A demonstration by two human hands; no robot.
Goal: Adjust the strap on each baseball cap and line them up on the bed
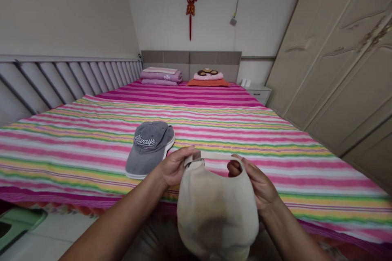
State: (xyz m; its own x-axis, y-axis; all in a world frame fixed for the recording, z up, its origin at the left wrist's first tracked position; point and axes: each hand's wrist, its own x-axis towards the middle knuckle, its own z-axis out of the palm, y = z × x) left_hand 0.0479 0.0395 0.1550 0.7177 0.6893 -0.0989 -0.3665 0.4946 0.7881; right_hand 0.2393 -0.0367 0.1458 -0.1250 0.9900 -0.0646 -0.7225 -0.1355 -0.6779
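A cream baseball cap (219, 208) hangs between my hands at the near edge of the bed, its back opening and strap uppermost. My left hand (177, 167) pinches the left end of the strap, by the buckle. On the other side, my right hand (255, 181) grips the rim of the opening, with some fingers showing through the gap. The cap's brim is out of sight below. To the left of my left hand lies a grey baseball cap (150, 149) with white "Always" lettering, its brim toward me.
A striped sheet (306, 171) covers the bed. Folded bedding (161, 76) and a pink pillow (208, 75) lie by the headboard (214, 59). A railing (76, 75) runs along the left, a wardrobe (330, 57) on the right. A green stool (23, 222) stands lower left.
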